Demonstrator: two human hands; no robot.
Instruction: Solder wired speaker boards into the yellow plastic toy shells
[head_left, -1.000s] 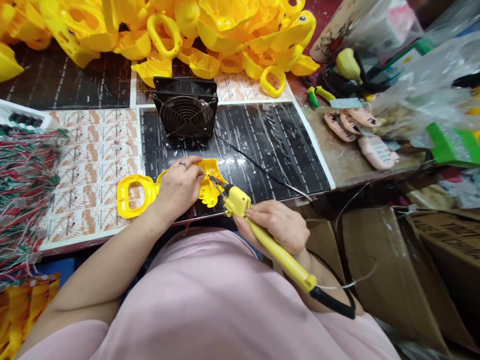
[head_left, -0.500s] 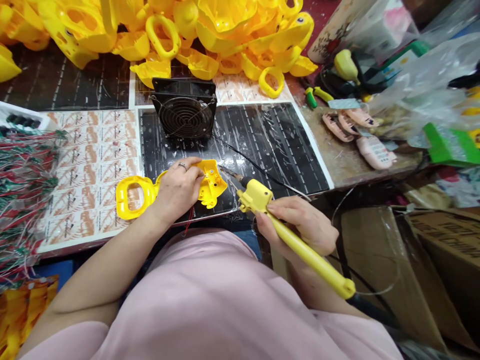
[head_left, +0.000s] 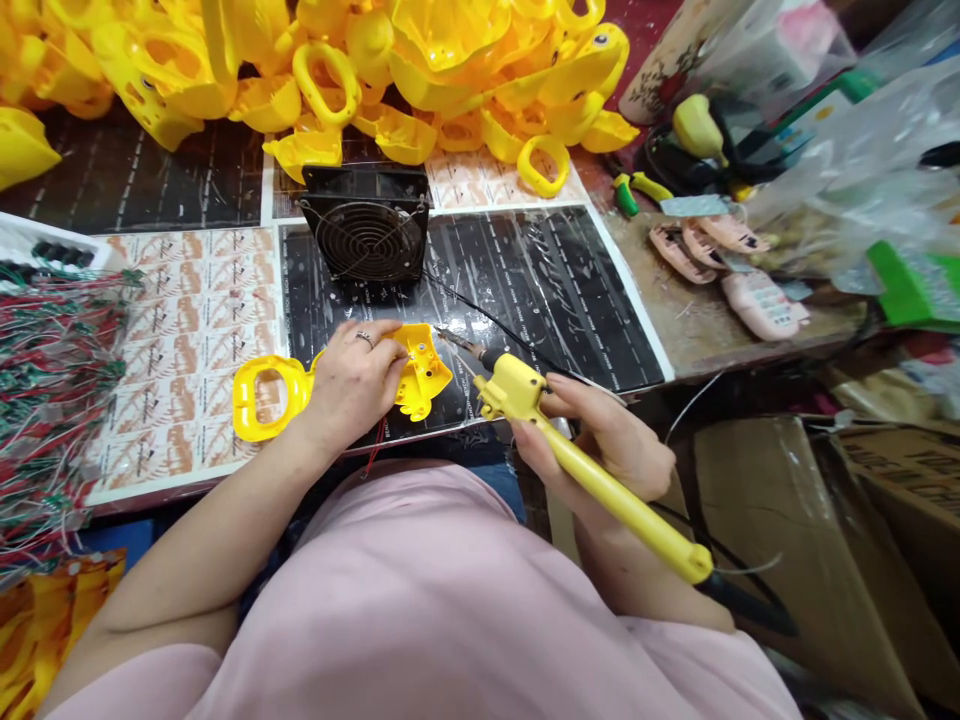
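My left hand (head_left: 358,375), with a ring on one finger, is closed on a yellow plastic toy shell (head_left: 424,372) at the table's front edge. The shell's inner side faces up, and its oval ring end (head_left: 246,400) sticks out left of my wrist. Red wires (head_left: 373,452) hang below that hand. My right hand (head_left: 600,440) grips a yellow soldering iron (head_left: 600,480) with a wire feeder at its front. The iron's metal tip (head_left: 454,338) points left, close to the shell's right edge; whether they touch I cannot tell.
A black fan (head_left: 369,235) stands behind the shell, its cable (head_left: 495,322) running right. Yellow shells (head_left: 450,60) pile along the back. Bundled wired parts (head_left: 60,390) lie left. Pink pieces (head_left: 761,303), pliers (head_left: 626,193) and plastic bags lie right; cardboard boxes (head_left: 772,520) stand below.
The view has shifted slightly. Both hands keep their holds on the shell and the soldering iron, and the right hand's fingers have loosened a little around the handle.
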